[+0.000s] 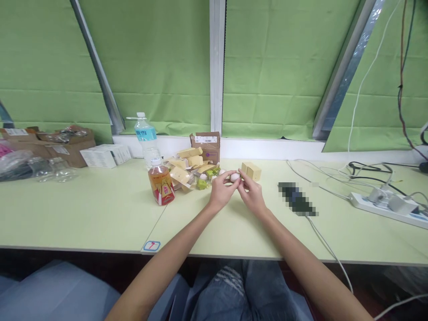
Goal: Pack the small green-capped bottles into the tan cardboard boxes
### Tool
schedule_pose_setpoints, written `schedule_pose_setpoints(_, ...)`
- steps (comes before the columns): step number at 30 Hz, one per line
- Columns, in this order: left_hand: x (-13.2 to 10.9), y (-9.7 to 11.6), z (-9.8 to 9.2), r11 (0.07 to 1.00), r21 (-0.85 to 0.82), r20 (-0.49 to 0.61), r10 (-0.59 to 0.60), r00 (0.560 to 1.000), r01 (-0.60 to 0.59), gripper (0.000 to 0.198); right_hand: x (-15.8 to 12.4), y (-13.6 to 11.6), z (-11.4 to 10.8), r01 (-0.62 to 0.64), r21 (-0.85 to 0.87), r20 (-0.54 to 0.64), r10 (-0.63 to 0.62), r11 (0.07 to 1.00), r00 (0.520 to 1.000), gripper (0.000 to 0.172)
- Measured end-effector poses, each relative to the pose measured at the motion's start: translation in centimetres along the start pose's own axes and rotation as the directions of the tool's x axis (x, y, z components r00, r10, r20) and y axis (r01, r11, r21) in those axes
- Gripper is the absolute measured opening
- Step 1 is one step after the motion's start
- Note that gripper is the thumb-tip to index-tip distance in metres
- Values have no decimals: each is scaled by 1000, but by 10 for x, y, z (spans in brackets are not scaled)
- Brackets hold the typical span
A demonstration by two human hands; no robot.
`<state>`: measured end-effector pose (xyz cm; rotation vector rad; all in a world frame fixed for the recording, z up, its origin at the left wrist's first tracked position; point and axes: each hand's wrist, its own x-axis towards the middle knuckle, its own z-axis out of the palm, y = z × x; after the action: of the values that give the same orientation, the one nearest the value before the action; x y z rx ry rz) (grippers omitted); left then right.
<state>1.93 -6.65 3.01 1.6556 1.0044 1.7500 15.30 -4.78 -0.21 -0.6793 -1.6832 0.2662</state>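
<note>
My left hand [221, 191] and my right hand [251, 194] meet over the pale green table [100, 214], both pinching a small pinkish white round object [235, 177] between the fingertips. Just behind the hands stand two small tan boxes [251, 170]. To the left lies a pile of opened tan cartons [187, 169] with small green pieces [202, 183] among them.
A tea bottle [161, 183] and a water bottle [146, 136] stand left of the pile. Cardboard boxes [67, 142] and white boxes [105, 156] sit far left. A blurred dark device [296, 198], cables and a power strip [388, 206] lie on the right.
</note>
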Motion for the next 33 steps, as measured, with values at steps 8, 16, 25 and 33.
schedule_pose_setpoints(8,0,-3,1,994,79,-4,71,998,-70,28,0,-5,-3,-36,9,-11,36,999,999,47)
schedule_pose_setpoints(16,-3,-1,-4,993,47,57,101,993,-104,30,-1,-9,-5,-53,51,2,53,997,999,46)
schedule_pose_setpoints(25,-5,-1,0,979,101,40,175,984,-178,22,0,-10,-5,-28,36,-28,29,999,999,41)
schedule_pose_setpoints(33,-8,4,1,953,197,20,230,973,-229,19,-2,-11,-6,-16,-18,-60,15,1000,998,42)
